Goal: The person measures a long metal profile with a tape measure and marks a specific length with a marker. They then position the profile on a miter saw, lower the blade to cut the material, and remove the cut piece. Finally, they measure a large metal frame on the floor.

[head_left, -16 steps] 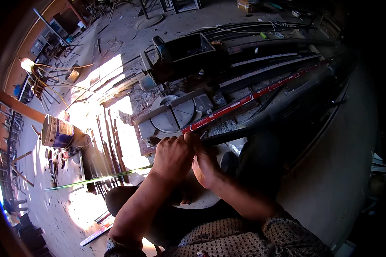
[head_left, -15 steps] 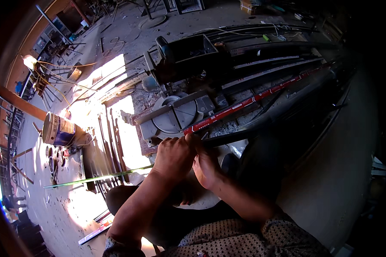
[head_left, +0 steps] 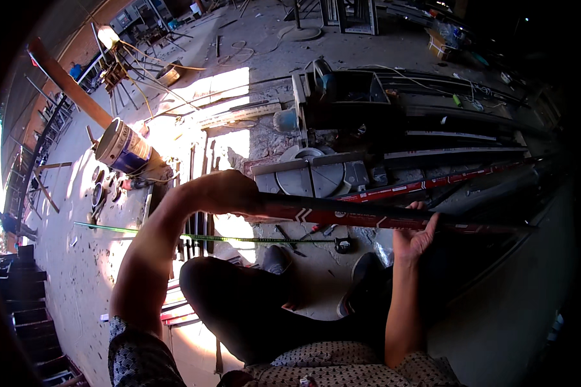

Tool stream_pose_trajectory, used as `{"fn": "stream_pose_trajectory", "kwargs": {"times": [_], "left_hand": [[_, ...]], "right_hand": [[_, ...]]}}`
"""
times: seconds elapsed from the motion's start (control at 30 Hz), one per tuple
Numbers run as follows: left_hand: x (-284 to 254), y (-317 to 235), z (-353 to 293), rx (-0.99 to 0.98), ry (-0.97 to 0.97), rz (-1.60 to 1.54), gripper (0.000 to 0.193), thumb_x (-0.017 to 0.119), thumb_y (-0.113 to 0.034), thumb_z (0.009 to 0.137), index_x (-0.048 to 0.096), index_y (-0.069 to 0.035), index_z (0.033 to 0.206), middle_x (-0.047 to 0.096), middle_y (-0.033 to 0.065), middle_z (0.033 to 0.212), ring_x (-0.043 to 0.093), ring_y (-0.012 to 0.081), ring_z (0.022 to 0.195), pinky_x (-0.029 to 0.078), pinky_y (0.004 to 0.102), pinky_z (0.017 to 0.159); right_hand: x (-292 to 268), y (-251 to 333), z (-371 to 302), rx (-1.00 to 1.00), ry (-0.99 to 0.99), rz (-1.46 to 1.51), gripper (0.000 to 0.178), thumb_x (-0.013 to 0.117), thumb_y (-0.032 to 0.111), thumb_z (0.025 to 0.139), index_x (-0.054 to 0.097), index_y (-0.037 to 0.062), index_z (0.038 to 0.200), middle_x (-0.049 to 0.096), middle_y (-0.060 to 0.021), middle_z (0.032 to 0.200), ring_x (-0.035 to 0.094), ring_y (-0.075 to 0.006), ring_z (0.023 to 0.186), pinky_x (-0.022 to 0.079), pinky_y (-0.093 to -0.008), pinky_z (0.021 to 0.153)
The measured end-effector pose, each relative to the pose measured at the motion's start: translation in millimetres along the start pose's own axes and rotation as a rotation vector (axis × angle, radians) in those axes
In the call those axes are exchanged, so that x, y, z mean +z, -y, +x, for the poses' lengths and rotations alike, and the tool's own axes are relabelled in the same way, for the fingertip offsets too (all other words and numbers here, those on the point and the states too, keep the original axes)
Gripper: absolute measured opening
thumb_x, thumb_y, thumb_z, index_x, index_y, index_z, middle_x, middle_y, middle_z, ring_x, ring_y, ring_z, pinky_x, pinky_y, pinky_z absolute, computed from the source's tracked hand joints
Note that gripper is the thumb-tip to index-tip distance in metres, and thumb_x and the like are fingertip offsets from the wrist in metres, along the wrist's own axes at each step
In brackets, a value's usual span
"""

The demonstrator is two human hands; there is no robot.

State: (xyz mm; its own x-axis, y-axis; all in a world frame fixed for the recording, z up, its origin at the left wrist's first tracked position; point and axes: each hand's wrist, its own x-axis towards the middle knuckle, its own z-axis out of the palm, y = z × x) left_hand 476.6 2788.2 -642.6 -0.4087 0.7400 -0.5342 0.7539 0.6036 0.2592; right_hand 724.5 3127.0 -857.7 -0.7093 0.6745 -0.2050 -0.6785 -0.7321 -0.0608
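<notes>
Workshop floor (head_left: 90,271); both hands grip dark red-striped bar (head_left: 368,217).

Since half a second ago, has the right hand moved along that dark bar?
Yes. The right hand has slid rightward along the dark bar, away from the left hand, and now lies right of the round saw table.
</notes>
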Motion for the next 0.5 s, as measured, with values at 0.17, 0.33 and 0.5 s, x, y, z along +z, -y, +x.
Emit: {"fn": "stream_pose_trajectory", "kwargs": {"times": [0.17,0.33,0.5], "left_hand": [[-19.5,90.5,-36.3,-0.047,0.075,-0.120,0.035,0.067,-0.038,0.099,0.075,-0.005,0.099,0.073,0.0089,0.086,0.065,0.0172,0.080,0.052,0.0375,0.078],[0.4,32.6,-21.8,-0.113,-0.074,0.116,0.042,0.073,-0.049,0.091,0.074,-0.008,0.100,0.076,0.0138,0.093,0.072,0.0317,0.092,0.054,0.0446,0.085],[83.4,-17.0,18.0,0.020,-0.500,0.314,0.038,0.073,-0.036,0.093,0.057,-0.004,0.104,0.064,0.0144,0.092,0.068,0.0360,0.093,0.053,0.0465,0.083]], "right_hand": [[-27.4,37.7,27.2,-0.001,0.092,0.111,0.019,0.063,0.013,0.101,0.066,0.0011,0.115,0.073,-0.0081,0.103,0.070,-0.0225,0.093,0.057,-0.0415,0.094],[-28.2,34.0,28.7,-0.053,0.032,0.029,0.012,0.060,0.009,0.101,0.054,0.0064,0.091,0.049,0.0008,0.078,0.051,-0.0164,0.072,0.049,-0.0361,0.082],[-26.6,11.6,27.6,-0.001,-0.040,-0.021,0.021,0.057,0.007,0.099,0.045,0.0098,0.082,0.041,0.0007,0.074,0.045,-0.0165,0.069,0.046,-0.0344,0.077]]}}
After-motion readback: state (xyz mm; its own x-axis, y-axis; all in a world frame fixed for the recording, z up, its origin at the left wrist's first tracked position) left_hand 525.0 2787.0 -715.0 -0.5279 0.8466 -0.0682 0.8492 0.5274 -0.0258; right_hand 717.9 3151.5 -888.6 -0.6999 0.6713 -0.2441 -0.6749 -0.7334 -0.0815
